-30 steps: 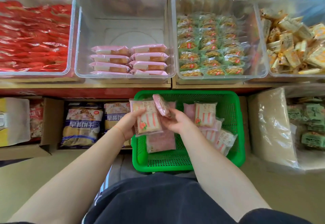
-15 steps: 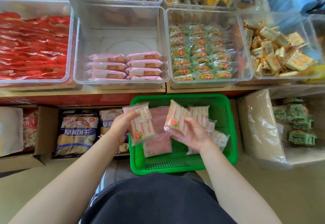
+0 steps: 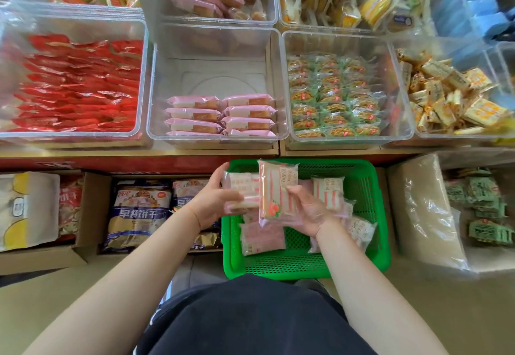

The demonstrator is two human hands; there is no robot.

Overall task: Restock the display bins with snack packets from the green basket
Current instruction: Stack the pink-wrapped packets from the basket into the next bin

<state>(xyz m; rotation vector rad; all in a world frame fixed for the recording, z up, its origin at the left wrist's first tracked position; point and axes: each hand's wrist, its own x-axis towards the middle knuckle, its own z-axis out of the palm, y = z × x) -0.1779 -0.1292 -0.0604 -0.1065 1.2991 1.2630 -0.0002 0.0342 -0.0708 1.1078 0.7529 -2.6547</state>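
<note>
The green basket stands on the floor below the shelf, with several pink snack packets lying in it. My left hand grips one pink packet over the basket's left rim. My right hand holds a second pink-striped packet upright beside it, and the two packets touch. Straight above, a clear display bin holds two short stacks of pink packets at its front; its back half is bare.
Clear bins flank it: red packets on the left, green packets and yellow packets on the right. Cardboard boxes with biscuit bags sit left of the basket, and a plastic-lined box sits to its right.
My right hand has lifted its packet out of the basket and brought it left against the packet in my left hand. The view has tilted up toward the bins.
</note>
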